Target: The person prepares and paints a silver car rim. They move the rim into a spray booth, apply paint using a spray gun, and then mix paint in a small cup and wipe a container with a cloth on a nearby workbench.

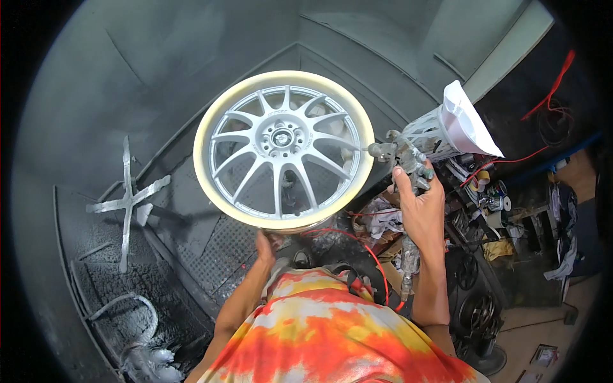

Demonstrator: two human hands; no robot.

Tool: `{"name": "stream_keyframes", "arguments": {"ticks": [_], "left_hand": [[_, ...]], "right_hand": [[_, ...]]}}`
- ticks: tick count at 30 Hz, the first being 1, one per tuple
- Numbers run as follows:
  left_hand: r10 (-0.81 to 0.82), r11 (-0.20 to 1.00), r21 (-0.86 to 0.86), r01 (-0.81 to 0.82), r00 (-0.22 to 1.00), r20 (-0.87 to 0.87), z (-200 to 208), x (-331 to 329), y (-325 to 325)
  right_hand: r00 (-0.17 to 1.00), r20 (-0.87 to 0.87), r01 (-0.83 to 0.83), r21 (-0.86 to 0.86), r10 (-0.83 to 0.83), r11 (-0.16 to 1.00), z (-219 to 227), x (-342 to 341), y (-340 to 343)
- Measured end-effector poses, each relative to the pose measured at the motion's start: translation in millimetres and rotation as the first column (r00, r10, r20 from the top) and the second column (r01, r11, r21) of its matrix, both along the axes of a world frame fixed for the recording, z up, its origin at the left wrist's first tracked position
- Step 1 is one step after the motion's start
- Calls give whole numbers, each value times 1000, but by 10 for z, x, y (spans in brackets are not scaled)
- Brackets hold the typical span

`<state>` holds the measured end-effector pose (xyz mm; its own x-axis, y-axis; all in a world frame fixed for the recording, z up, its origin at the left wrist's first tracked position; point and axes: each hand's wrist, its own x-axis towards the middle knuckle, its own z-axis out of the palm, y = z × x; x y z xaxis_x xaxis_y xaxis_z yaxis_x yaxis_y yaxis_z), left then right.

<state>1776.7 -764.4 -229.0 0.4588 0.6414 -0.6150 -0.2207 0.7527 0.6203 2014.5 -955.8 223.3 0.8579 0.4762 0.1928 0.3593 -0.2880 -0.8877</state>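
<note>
A silver multi-spoke wheel rim (294, 145) faces up in front of me, with a pale yellow outer lip. My left hand (265, 246) is closed at its near lower edge, fingers mostly hidden beneath the lip. In my right hand (418, 203) is a paint-spattered spray gun (402, 156), its nozzle pointing left, close to the right side of the rim. A paint-streaked cup topped by a white paper cone or funnel (469, 124) sits on the gun, tilted to the right. What supports the rim from below is hidden.
A red air hose (377, 258) loops below the gun. Left stands a silver-coated cross-shaped stand (128, 202). Grey booth walls (185, 57) enclose the far side. At right are a cluttered shelf with tape rolls (482, 177) and another wheel (477, 311).
</note>
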Motion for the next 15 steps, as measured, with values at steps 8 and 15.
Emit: {"name": "stream_keyframes", "arguments": {"ticks": [8, 15], "left_hand": [[9, 998, 69, 1, 989, -149, 183, -76, 85], [1, 992, 126, 32, 968, -252, 295, -196, 643]], "right_hand": [[979, 180, 111, -55, -99, 992, -75, -22, 95], [998, 53, 22, 0, -22, 1000, -42, 30, 59]]}}
